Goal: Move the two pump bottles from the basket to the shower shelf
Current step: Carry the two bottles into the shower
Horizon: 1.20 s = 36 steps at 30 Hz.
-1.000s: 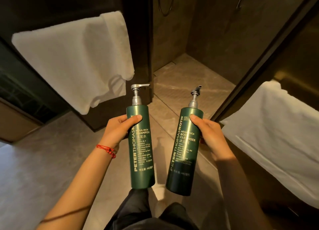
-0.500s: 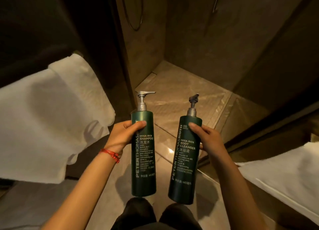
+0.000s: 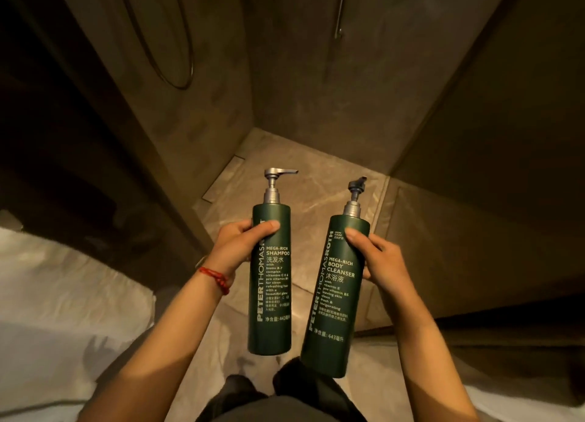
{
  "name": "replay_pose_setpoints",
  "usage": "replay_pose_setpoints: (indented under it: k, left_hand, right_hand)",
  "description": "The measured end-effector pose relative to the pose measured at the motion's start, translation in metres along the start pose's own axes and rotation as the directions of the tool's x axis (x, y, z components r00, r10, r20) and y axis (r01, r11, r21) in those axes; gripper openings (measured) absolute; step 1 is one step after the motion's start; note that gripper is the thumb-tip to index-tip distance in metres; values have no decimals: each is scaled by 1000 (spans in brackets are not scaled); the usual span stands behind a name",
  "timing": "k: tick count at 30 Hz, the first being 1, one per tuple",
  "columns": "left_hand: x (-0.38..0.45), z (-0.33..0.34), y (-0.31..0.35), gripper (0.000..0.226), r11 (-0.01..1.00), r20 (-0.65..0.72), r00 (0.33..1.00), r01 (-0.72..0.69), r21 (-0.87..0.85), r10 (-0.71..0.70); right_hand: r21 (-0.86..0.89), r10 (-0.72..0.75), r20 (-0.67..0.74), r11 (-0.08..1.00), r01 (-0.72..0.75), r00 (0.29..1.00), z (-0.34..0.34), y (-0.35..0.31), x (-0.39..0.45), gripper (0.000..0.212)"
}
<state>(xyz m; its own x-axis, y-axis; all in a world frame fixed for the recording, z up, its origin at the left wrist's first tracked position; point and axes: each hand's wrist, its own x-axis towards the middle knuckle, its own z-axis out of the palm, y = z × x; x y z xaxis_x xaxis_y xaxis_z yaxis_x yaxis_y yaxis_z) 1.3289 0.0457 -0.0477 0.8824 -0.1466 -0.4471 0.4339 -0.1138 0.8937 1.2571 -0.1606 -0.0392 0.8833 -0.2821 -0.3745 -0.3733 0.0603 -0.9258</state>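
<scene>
I hold two tall dark green pump bottles upright in front of me, over the shower floor. My left hand [image 3: 235,247], with a red string on its wrist, grips the shampoo bottle [image 3: 271,282] near its top; its silver pump points right. My right hand [image 3: 378,260] grips the body cleanser bottle [image 3: 337,295], which tilts slightly to the right and has a darker pump. The two bottles are apart by a narrow gap. No basket or shelf is in view.
The shower stall lies straight ahead, with a beige marble floor [image 3: 285,175] and dark stone walls. A hose loop [image 3: 177,57] hangs on the left wall. A white towel [image 3: 63,295] hangs at the lower left, another pale edge [image 3: 522,402] at the lower right.
I have stepped forward into the shower doorway. The towels have slid down and outward in view, more of the stall shows, and both bottles stay in my hands.
</scene>
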Motion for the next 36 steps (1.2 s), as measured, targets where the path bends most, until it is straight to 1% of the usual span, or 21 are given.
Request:
replay_pose_setpoints:
  k: [2, 5, 9, 14, 17, 19, 23, 27, 30, 33, 36]
  left_hand:
    - [23, 11, 19, 10, 1000, -3, 1000, -1, -15, 1]
    - [57, 22, 43, 12, 1000, 3, 1000, -5, -18, 5]
    - [98, 31, 69, 12, 999, 39, 999, -18, -28, 19]
    - [170, 35, 96, 16, 1000, 74, 997, 30, -8, -29]
    - [221, 40, 117, 18, 1000, 124, 992, 15, -10, -14]
    - [256, 42, 133, 19, 1000, 149, 989, 14, -22, -10]
    - [320, 38, 170, 15, 998, 138, 990, 11, -59, -3]
    - [371, 30, 202, 15, 996, 125, 992, 1, -91, 11]
    - [405, 24, 219, 15, 996, 105, 994, 4, -86, 5]
    - [431, 20, 232, 15, 997, 69, 998, -7, -76, 12]
    - [454, 16, 240, 15, 995, 17, 1000, -1, -102, 2]
  right_hand:
    - [19, -14, -15, 1000, 15, 1000, -10, -15, 22, 22]
    - [21, -6, -38, 1000, 6, 999, -21, -33, 57, 15]
    - [21, -8, -97, 1000, 10, 995, -28, -51, 101, 18]
    - [71, 32, -123, 997, -23, 992, -24, -64, 163, 23]
    - [74, 11, -141, 997, -1, 990, -20, -79, 209, 38]
    - [69, -15, -162, 997, 26, 987, -17, -93, 244, 42]
    - [63, 23, -189, 998, -11, 982, -6, -128, 317, 23]
    - [36, -1, -165, 999, 7, 986, 9, -165, 376, 20]
    - [23, -17, -135, 1000, 20, 991, 17, -182, 413, 22]
    - [3, -21, -85, 1000, 22, 996, 22, -196, 446, 23]
    - [-5, -26, -30, 1000, 26, 999, 25, -209, 482, 22]
